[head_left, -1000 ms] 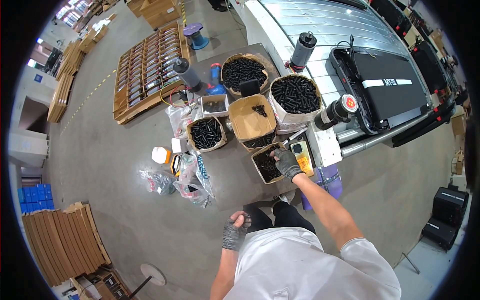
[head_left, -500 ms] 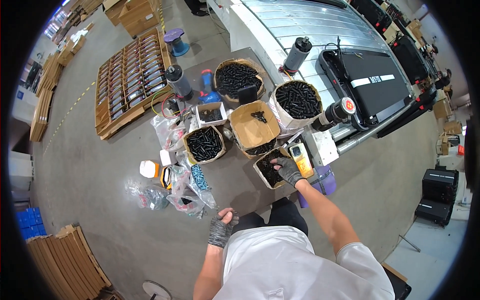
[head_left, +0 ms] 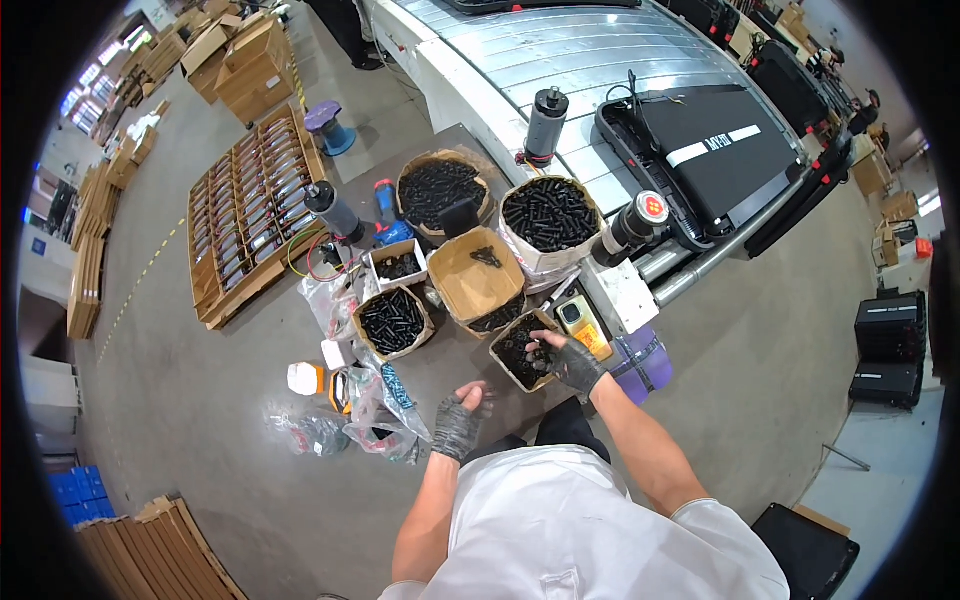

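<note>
My right hand (head_left: 574, 364), in a grey fingerless glove, reaches over the near right side of a small carton (head_left: 497, 352) of tiny black parts (head_left: 514, 346). Its fingers are bent together above the parts, and whatever they grip is too small to name. In a matching glove, my left hand (head_left: 460, 421) hovers near the table's front edge, left of the carton. There the thumb lies against curled fingers, and I cannot make out what is between them. Just beyond the carton, a larger box (head_left: 466, 282) holds a few black pieces (head_left: 486, 257).
Boxes of black screws (head_left: 392, 322) and a white-wrapped bin (head_left: 545, 262) crowd the table. Plastic bags (head_left: 375, 415) and blue screws (head_left: 397, 386) lie left. A yellow-cased phone (head_left: 584, 325) sits beside the carton. The conveyor (head_left: 480, 60) carries a black treadmill-like unit (head_left: 735, 160).
My left hand has risen toward the table and moved slightly right. The right hand's fingers have drawn back toward the carton's near edge. The whole view has shifted.
</note>
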A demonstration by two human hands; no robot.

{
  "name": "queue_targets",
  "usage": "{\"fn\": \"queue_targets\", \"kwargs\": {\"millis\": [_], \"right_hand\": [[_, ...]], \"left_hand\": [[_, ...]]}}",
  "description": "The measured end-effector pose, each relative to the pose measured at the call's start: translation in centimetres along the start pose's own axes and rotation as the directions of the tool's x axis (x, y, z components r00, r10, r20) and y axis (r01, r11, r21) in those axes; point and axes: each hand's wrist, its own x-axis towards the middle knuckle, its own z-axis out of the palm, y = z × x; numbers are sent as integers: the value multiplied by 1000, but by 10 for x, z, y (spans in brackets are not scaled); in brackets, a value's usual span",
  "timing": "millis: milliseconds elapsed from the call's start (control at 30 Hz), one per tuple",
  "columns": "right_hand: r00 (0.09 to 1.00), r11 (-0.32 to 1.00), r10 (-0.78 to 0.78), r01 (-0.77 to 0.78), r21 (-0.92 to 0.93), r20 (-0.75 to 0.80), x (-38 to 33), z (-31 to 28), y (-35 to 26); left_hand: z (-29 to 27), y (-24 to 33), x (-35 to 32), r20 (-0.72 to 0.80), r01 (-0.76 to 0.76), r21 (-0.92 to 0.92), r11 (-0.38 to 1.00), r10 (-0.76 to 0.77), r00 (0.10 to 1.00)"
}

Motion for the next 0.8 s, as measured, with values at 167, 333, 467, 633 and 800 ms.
{"fn": "queue_targets", "kwargs": {"millis": [167, 333, 467, 633, 800], "right_hand": [[972, 926, -155, 81, -370, -175, 15, -13, 15], [880, -125, -424, 176, -976, 213, 21, -4, 20], [891, -466, -364, 79, -881, 272, 28, 23, 40], [913, -321, -324, 139, -937, 247, 35, -8, 34], [858, 91, -500, 184, -979, 115, 28, -8, 27]], "left_hand": [[8, -7, 3, 1, 39, 14, 999, -39, 999], [-8, -13, 1, -5, 43, 82, 996, -43, 999], [-17, -11, 3, -12, 67, 62, 996, -66, 998], [-19, -14, 6, 14, 71, 93, 993, -73, 997], [-22, -14, 2, 0, 79, 30, 996, -79, 997]]}}
